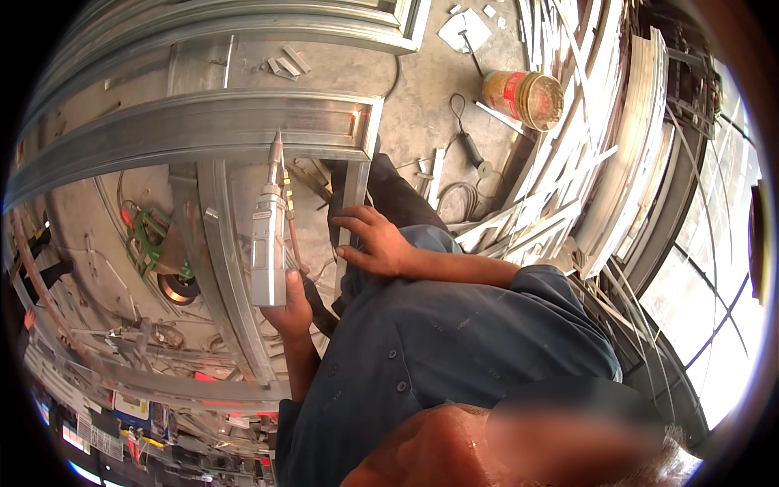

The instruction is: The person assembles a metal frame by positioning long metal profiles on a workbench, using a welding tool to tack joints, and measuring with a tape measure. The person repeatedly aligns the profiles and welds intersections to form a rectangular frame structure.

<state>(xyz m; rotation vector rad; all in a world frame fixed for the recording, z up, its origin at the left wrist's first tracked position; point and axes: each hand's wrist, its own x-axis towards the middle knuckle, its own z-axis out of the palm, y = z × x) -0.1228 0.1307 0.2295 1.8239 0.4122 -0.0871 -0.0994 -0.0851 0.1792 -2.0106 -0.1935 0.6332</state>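
Observation:
My left hand is wrapped round the rear of a silver, box-bodied welding gun. A thin tube with brass fittings runs along the gun's side toward its nozzle. The pointed copper-coloured tip lies over the face of a shiny metal frame, close to its right end; whether it touches cannot be made out. My right hand rests with its fingers spread against a narrow metal bar that meets the frame's corner. Nothing shows in that hand.
Another long metal frame lies beyond. On the concrete floor are a yellow and red bucket, a black-handled angle grinder and metal offcuts. Piled metal strips fill the right. A green wire-reel stand stands at left.

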